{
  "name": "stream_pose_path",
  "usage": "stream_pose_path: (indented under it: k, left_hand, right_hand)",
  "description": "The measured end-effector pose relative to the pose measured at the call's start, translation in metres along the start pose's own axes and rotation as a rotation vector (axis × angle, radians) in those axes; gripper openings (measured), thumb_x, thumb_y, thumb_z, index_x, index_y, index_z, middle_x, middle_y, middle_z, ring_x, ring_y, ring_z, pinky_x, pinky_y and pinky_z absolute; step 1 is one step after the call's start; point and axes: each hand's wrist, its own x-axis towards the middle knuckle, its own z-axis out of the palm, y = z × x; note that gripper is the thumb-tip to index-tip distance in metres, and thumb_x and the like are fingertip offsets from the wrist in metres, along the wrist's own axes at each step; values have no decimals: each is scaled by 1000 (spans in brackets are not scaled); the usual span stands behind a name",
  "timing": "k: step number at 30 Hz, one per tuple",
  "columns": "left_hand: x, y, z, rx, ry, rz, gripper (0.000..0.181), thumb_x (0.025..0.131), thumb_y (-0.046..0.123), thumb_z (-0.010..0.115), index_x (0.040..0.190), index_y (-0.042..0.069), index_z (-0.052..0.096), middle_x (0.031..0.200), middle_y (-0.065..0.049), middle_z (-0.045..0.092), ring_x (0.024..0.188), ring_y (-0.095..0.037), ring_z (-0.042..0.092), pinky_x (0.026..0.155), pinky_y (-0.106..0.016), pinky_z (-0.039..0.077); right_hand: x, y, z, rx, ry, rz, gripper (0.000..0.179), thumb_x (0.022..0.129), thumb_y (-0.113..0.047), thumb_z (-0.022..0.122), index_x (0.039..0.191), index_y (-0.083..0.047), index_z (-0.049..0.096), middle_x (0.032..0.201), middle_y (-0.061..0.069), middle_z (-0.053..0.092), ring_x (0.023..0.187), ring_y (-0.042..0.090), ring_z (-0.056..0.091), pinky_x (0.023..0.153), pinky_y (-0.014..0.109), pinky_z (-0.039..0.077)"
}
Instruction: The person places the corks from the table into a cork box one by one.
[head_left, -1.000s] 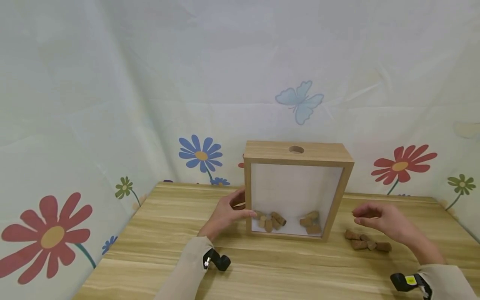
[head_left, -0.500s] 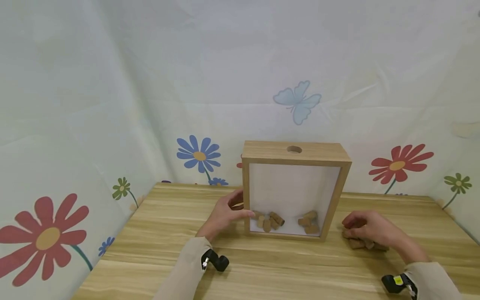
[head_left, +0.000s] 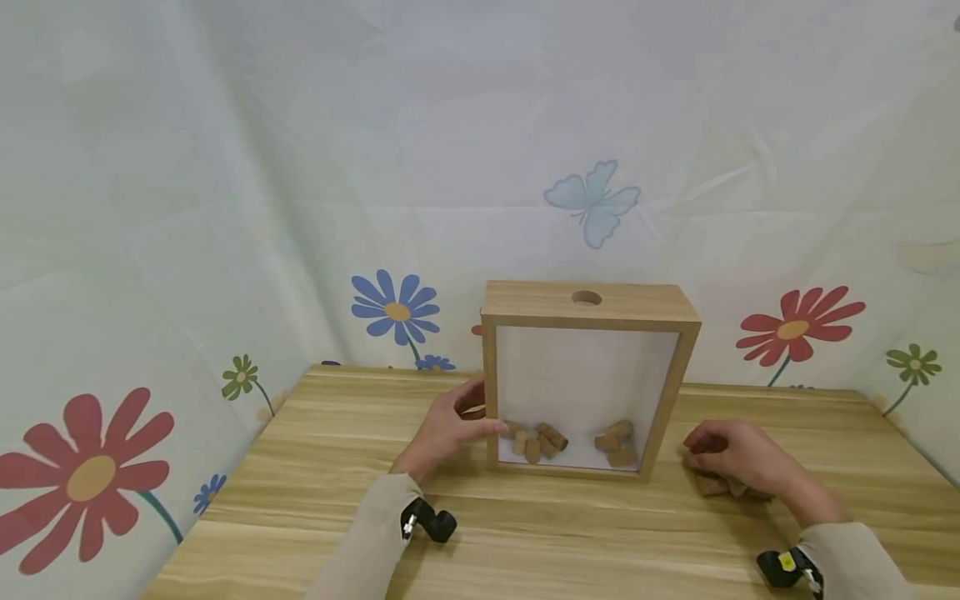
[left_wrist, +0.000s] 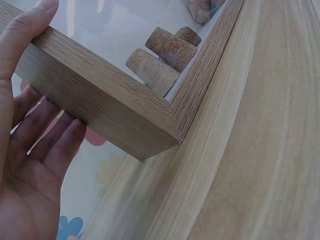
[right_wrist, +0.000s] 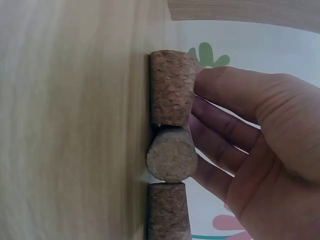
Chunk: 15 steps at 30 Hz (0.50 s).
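Note:
A wooden shadow box (head_left: 525, 302) with a clear front stands upright on the table, a round hole (head_left: 587, 298) in its top. Inside, tapered corks (head_left: 621, 458) lie in two groups along the bottom. My left hand (head_left: 450, 427) grips the box's left side, thumb on the front edge (left_wrist: 90, 67) and fingers behind. Right of the box, my right hand (head_left: 738, 454) is down at a small pile of corks (head_left: 710, 485), thumb and forefinger curled about one at the pile's far end. In the right wrist view, nearer corks (right_wrist: 172, 87) partly hide the fingertips.
The wood-grain table (head_left: 570, 533) runs under everything. Behind it hangs a white cloth backdrop (head_left: 420, 167) printed with flowers and a butterfly. Black wrist cameras (head_left: 429, 518) sit at both cuffs.
My right hand has come down and left from above the pile to the corks, and its fingers have closed in. The left hand keeps its hold on the box. The head view has shifted slightly.

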Motion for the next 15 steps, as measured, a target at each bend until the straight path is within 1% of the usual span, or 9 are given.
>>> stream_pose_path:
  k: [5,8,11,15]
  left_hand:
    - [0,-1,0,-2,-1,5,78,88,13,90,156,13,54,141,-13,66,130,-33,63,108,-42,53]
    - [0,-1,0,-1,-2,6,77,88,11,89,156,13,54,141,-13,65,130,-33,63,108,-42,53]
    - [0,0,0,-3,-2,6,77,88,9,89,156,14,54,141,-13,66,130,-33,63,108,-41,53]
    - [0,0,0,-2,-1,3,77,88,8,88,156,14,54,141,-13,65,131,-33,63,108,-41,53]
  right_hand:
    - [1,-2,2,-15,10,-3,12,94,-9,80,104,-4,76,95,-1,72,85,11,65,73,27,57]
    - [0,-3,0,-30,25,29,12,96,-10,79,107,-4,76,97,-1,73,88,14,66,74,28,57]
    - [0,-5,-3,-36,58,52,15,98,-12,77,109,-3,76,100,1,74,91,17,68,76,29,58]
    - [-1,-10,-10,-4,116,46,18,100,-10,75,113,3,74,104,7,76,94,21,70,76,27,59]
